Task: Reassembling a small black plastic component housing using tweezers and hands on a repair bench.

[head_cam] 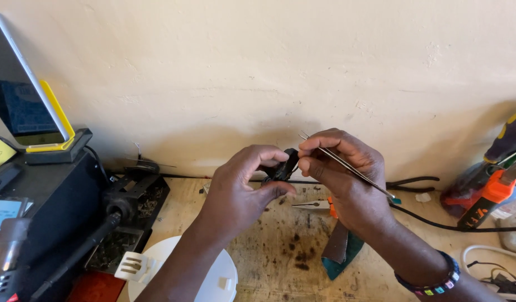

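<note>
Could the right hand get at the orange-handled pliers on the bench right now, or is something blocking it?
Probably yes, once freed. The orange-handled pliers lie on the bench just below the right hand with nothing over them, but that hand is holding tweezers against the small black part pinched by the left hand.

Small black part (284, 166), blocky and dark, pinched in the left hand (244, 187) between thumb and fingers, raised above the tabletop (269, 251). Thin metal tweezers (347, 166), silvery with a teal end, gripped in the right hand (341, 173), slanting from upper left down to lower right, tips just beside the part's top edge.
</note>
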